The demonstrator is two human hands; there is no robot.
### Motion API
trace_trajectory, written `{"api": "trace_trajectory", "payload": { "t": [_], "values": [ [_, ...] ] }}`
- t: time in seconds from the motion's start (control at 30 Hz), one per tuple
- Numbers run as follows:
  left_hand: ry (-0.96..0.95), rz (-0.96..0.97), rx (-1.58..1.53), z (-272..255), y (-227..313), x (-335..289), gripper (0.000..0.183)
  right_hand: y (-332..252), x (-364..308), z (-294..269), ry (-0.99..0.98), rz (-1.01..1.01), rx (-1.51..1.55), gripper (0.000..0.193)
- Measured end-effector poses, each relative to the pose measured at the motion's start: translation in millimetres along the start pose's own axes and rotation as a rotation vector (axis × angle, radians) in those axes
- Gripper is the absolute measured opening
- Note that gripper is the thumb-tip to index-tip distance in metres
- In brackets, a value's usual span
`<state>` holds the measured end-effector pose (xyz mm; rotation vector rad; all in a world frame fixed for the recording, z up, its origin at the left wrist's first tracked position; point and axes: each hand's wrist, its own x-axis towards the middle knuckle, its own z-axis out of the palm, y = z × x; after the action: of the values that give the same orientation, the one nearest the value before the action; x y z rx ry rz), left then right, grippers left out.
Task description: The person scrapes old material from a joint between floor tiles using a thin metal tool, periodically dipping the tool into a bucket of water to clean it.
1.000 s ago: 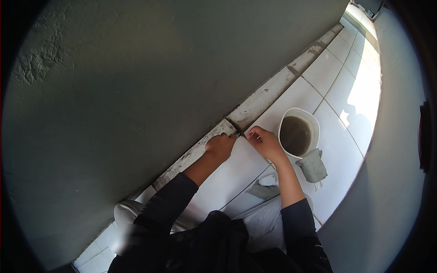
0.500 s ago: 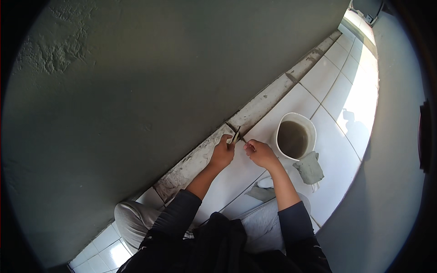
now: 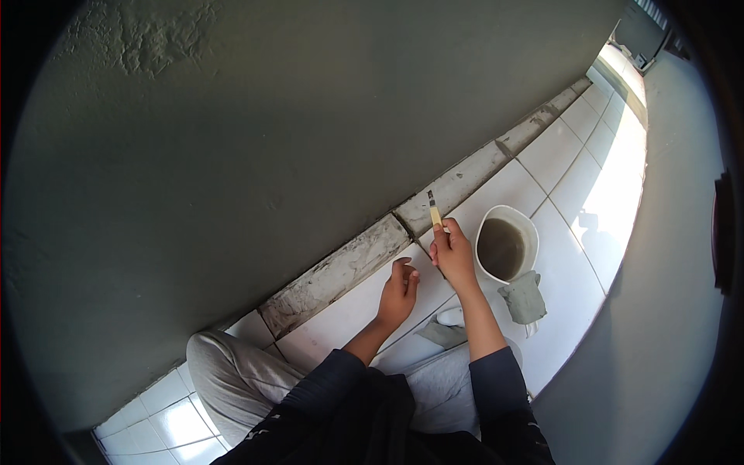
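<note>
My right hand (image 3: 456,254) is closed round a narrow tool with a pale yellow handle and dark tip (image 3: 435,215); I cannot make out whether it is a brush or a scraper. The tip points away from me, over the white, grey-smeared skirting tile (image 3: 463,177) along the foot of the wall. To the left, my left hand (image 3: 398,293) hovers near the floor tiles with its fingers loosely bent and apart, holding nothing I can see. Between the skirting pieces runs a dark joint (image 3: 404,225), just beyond both hands.
A white bucket (image 3: 533,239) of murky grey water stands right of my right hand. Near it hangs or lies a grey cloth (image 3: 525,298). The grey plastered wall (image 3: 232,155) rises on the left, and white floor tiles (image 3: 570,225) run along it.
The tool has gone from between both hands into my right hand alone, tip turned away from me. My left hand has drawn back toward me, off the skirting joint.
</note>
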<state>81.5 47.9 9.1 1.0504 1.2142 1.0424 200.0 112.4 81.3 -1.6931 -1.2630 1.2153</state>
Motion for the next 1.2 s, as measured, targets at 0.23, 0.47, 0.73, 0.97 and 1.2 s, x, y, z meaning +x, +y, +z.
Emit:
{"api": "trace_trajectory", "payload": {
  "t": [0.23, 0.47, 0.73, 0.97, 1.2],
  "values": [
    [-0.136, 0.626, 0.762, -10, -19, -11, 0.029, 34, 8, -5, -0.062, -0.308, -0.817, 0.028],
    [-0.153, 0.586, 0.871, -8, -18, -10, 0.031, 15, 19, -6, -0.15, -0.271, -0.938, 0.017],
    [-0.164, 0.569, 0.923, -6, -17, -9, 0.03, 2, 29, 4, -0.185, -0.205, -1.118, 0.023],
    [-0.167, 0.574, 0.931, -7, -20, -9, 0.03, -3, 25, 13, -0.2, -0.098, -1.144, 0.026],
    [-0.166, 0.588, 0.931, -6, -19, -10, 0.029, 1, 30, 11, -0.191, -0.11, -1.148, 0.026]
  ]
}}
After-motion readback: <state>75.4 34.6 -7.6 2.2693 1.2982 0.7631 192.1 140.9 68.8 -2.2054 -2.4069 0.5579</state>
